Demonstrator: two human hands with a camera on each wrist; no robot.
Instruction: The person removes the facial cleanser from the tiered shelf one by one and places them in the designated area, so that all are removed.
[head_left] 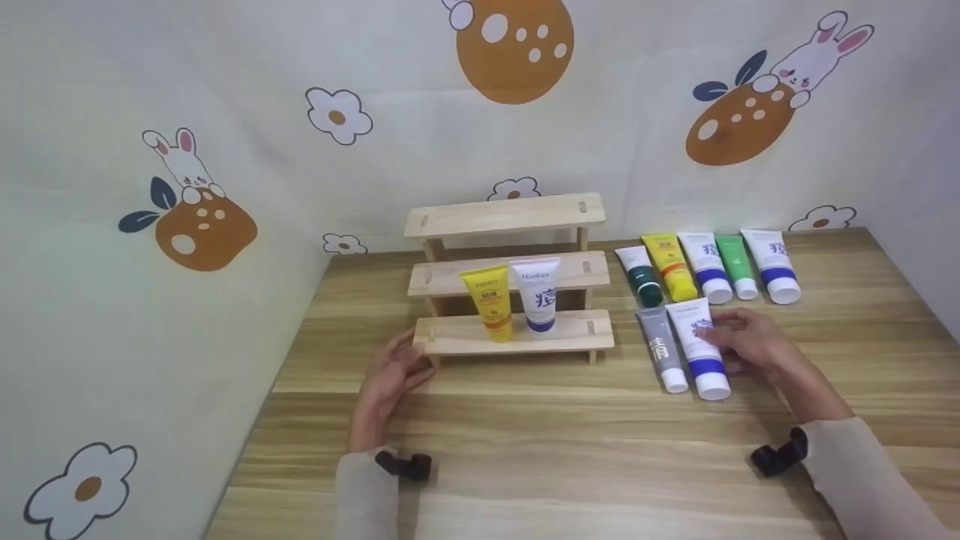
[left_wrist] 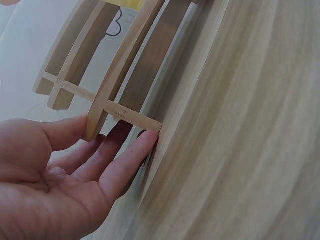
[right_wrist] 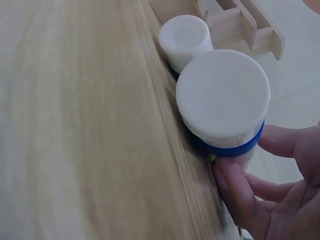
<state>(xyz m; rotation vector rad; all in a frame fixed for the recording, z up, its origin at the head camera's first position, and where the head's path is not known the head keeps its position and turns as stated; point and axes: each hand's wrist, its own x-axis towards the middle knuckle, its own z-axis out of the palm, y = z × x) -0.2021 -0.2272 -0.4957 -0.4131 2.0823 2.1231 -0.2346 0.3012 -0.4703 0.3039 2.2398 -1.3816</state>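
Observation:
A three-step wooden display rack point(head_left: 517, 341) stands on the table, with a yellow squeeze tube point(head_left: 491, 304) and a white squeeze tube point(head_left: 538, 296) upright on its lowest step. My left hand point(head_left: 391, 369) holds the left end of that step; in the left wrist view its thumb point(left_wrist: 67, 134) touches the step's end and its fingers reach the leg below. My right hand point(head_left: 754, 341) grips a larger white tube with a blue band point(head_left: 705, 364), thumb on top and fingers at its side. That tube lies against a grey tube point(head_left: 661, 349). Its white cap point(right_wrist: 222, 92) faces the right wrist camera.
Behind those two tubes lies a row: a dark green and white tube point(head_left: 641, 276), a yellow tube point(head_left: 671, 266), a white tube point(head_left: 705, 266), a green tube point(head_left: 737, 266) and another white tube point(head_left: 771, 262). A patterned cloth point(head_left: 420, 135) hangs behind the table point(head_left: 562, 450).

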